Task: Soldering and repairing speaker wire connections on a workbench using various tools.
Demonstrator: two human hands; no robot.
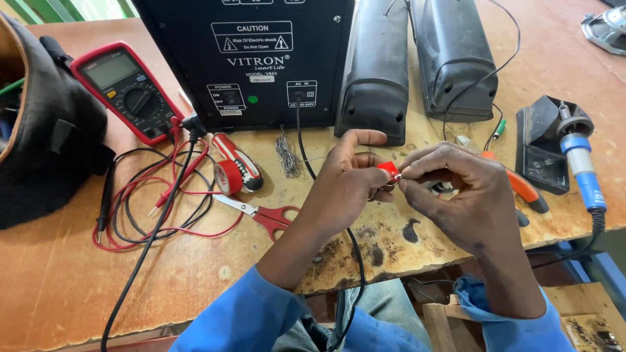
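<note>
A small red part [388, 169] is pinched between left hand [345, 186] and right hand [456, 195]; its shape is hidden. White-framed labels are seen on the black box [251, 58].

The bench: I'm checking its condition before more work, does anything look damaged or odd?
Yes. The wooden bench front edge is charred and chipped, with black burn marks just below both hands. The red-handled scissors lie open among loose red and black test leads.

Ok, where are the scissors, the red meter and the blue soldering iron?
scissors [270, 215]: head view, on the red handles.
red meter [127, 91]: head view, by its round dial.
blue soldering iron [585, 173]: head view, on the blue grip.
</note>
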